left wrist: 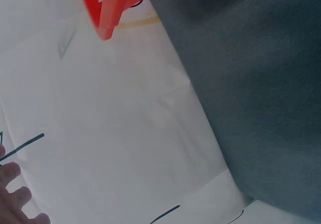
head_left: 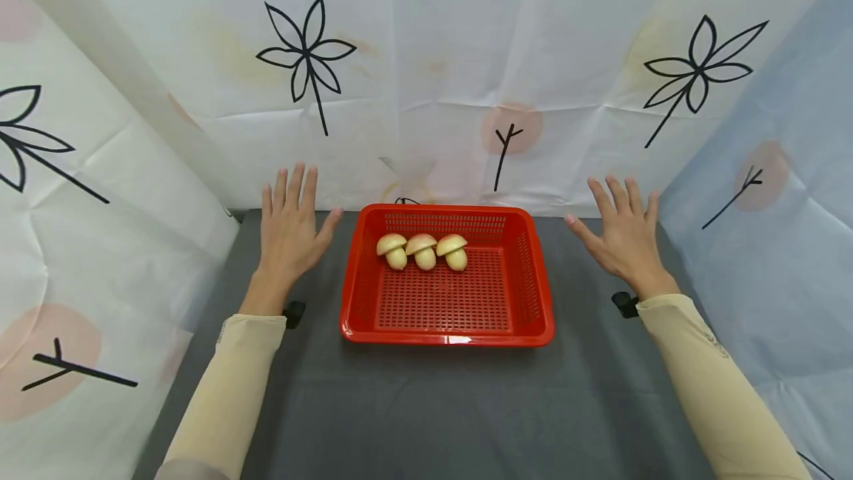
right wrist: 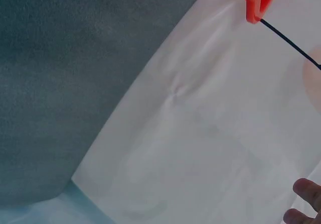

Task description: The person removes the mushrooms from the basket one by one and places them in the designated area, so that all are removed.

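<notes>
In the head view a red plastic basket (head_left: 443, 339) with slotted walls sits on the grey table. Inside it, toward the back left, three mushroom-shaped pieces stand in a row: a left one (head_left: 396, 258), a middle one (head_left: 424, 258) and a right one (head_left: 456, 258), each with a pale stem and a cap edged in pink. My left hand (head_left: 288, 235) is held out left of the basket, fingers spread and holding nothing. To the basket's right, my right hand (head_left: 620, 239) is likewise spread and holds nothing. In both wrist views only some fingertips show.
A grey cloth (head_left: 426, 413) covers the table. White curtains (head_left: 440, 35) with black flower and twig prints rise behind it and along both sides. A thin black cable (head_left: 406, 201) shows behind the basket's back rim.
</notes>
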The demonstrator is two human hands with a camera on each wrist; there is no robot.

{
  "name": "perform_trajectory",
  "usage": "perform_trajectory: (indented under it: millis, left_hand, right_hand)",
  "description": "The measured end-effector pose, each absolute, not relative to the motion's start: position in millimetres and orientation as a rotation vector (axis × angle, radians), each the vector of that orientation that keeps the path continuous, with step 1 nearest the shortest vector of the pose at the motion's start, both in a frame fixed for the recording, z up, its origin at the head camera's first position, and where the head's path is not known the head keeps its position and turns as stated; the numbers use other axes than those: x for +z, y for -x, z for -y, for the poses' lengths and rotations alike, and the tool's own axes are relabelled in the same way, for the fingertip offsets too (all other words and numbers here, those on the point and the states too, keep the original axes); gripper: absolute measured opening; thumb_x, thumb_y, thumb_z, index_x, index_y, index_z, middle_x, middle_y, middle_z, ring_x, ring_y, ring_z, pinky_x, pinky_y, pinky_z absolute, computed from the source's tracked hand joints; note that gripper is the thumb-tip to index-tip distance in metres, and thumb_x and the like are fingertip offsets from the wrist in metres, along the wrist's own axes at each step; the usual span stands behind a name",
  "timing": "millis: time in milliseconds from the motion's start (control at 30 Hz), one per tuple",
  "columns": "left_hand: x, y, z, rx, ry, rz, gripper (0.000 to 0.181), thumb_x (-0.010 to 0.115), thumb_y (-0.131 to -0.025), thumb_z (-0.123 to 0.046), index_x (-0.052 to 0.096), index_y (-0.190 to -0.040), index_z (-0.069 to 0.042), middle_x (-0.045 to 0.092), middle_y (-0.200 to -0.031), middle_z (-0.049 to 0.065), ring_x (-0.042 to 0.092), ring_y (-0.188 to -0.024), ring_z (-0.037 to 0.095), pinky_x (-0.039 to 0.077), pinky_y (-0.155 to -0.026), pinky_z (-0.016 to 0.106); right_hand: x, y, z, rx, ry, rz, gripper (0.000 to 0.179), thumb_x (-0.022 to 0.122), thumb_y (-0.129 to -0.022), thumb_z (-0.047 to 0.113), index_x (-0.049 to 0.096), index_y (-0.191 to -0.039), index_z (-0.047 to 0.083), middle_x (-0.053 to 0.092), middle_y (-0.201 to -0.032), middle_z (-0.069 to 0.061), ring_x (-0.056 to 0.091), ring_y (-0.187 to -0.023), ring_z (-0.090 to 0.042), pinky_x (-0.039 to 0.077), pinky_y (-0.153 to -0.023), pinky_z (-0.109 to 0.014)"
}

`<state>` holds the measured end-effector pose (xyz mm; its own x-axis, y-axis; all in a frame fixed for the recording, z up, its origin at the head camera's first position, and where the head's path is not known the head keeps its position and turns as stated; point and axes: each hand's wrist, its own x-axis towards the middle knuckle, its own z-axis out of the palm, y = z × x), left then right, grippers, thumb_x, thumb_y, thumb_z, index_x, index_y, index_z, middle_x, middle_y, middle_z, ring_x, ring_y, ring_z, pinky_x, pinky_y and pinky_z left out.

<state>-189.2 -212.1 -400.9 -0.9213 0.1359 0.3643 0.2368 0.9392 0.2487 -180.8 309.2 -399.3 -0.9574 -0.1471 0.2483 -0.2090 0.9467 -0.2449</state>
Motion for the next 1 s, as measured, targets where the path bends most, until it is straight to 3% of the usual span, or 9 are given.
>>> perform_trajectory:
  millis: [200, 333, 467, 633, 833, 1000]
  left_hand:
    - [-414.5, 175.7, 211.4, -0.571, 0.309, 2.684, 0.077, 0.057, -0.101, -0.042, 0.027, -0.159, -0.001, 0.027, -0.161, 0.023, 0.020, -0.149, 0.043, 0.011, -0.121, 0.058]
    - [-425.7, 164.1, 209.7, -0.755, 0.289, 2.689, 0.074, 0.061, -0.100, -0.039, 0.032, -0.156, -0.001, 0.035, -0.156, 0.025, 0.033, -0.142, 0.045, 0.026, -0.114, 0.065]
    - [-438.8, 150.7, 209.3, -0.993, 0.255, 2.709, 0.070, 0.062, -0.100, -0.037, 0.037, -0.154, -0.002, 0.041, -0.152, 0.023, 0.040, -0.137, 0.044, 0.035, -0.107, 0.068]
    - [-458.8, 137.6, 210.8, -1.336, 0.298, 2.664, 0.059, 0.067, -0.099, -0.026, 0.046, -0.147, 0.002, 0.050, -0.142, 0.022, 0.049, -0.128, 0.039, 0.041, -0.105, 0.059]
    - [-482.8, 128.6, 212.2, -1.647, 0.273, 2.636, 0.054, 0.069, -0.098, -0.017, 0.049, -0.143, 0.006, 0.056, -0.134, 0.025, 0.054, -0.121, 0.038, 0.045, -0.103, 0.055]
    - [-497.2, 126.1, 213.3, -1.825, 0.221, 2.599, 0.051, 0.070, -0.097, -0.012, 0.052, -0.141, 0.006, 0.061, -0.127, 0.024, 0.058, -0.115, 0.035, 0.052, -0.094, 0.028]
  right_hand:
    - [-406.5, 166.0, -300.8, 0.470, -0.304, 2.821, 0.077, 0.057, -0.099, 0.054, 0.037, -0.154, 0.004, 0.033, -0.155, -0.027, 0.020, -0.146, -0.047, 0.002, -0.117, -0.068]
    - [-413.1, 155.9, -294.7, 0.568, -0.339, 2.785, 0.070, 0.062, -0.099, 0.045, 0.043, -0.149, 0.000, 0.041, -0.148, -0.028, 0.032, -0.137, -0.049, 0.016, -0.114, -0.068]
    - [-417.6, 144.8, -288.0, 0.692, -0.319, 2.812, 0.067, 0.060, -0.101, 0.042, 0.043, -0.150, 0.000, 0.043, -0.145, -0.029, 0.036, -0.132, -0.051, 0.026, -0.108, -0.069]
    - [-419.8, 132.2, -279.2, 0.820, -0.241, 2.870, 0.068, 0.059, -0.102, 0.045, 0.040, -0.153, 0.003, 0.041, -0.149, -0.029, 0.034, -0.136, -0.049, 0.031, -0.104, -0.072]
    - [-422.8, 122.1, -269.0, 0.937, -0.260, 2.835, 0.064, 0.062, -0.101, 0.038, 0.044, -0.150, 0.001, 0.048, -0.143, -0.025, 0.039, -0.132, -0.045, 0.035, -0.102, -0.069]
    - [-424.7, 113.8, -262.0, 1.017, -0.288, 2.806, 0.060, 0.064, -0.101, 0.034, 0.046, -0.149, 0.002, 0.051, -0.140, -0.023, 0.043, -0.130, -0.043, 0.038, -0.099, -0.067]
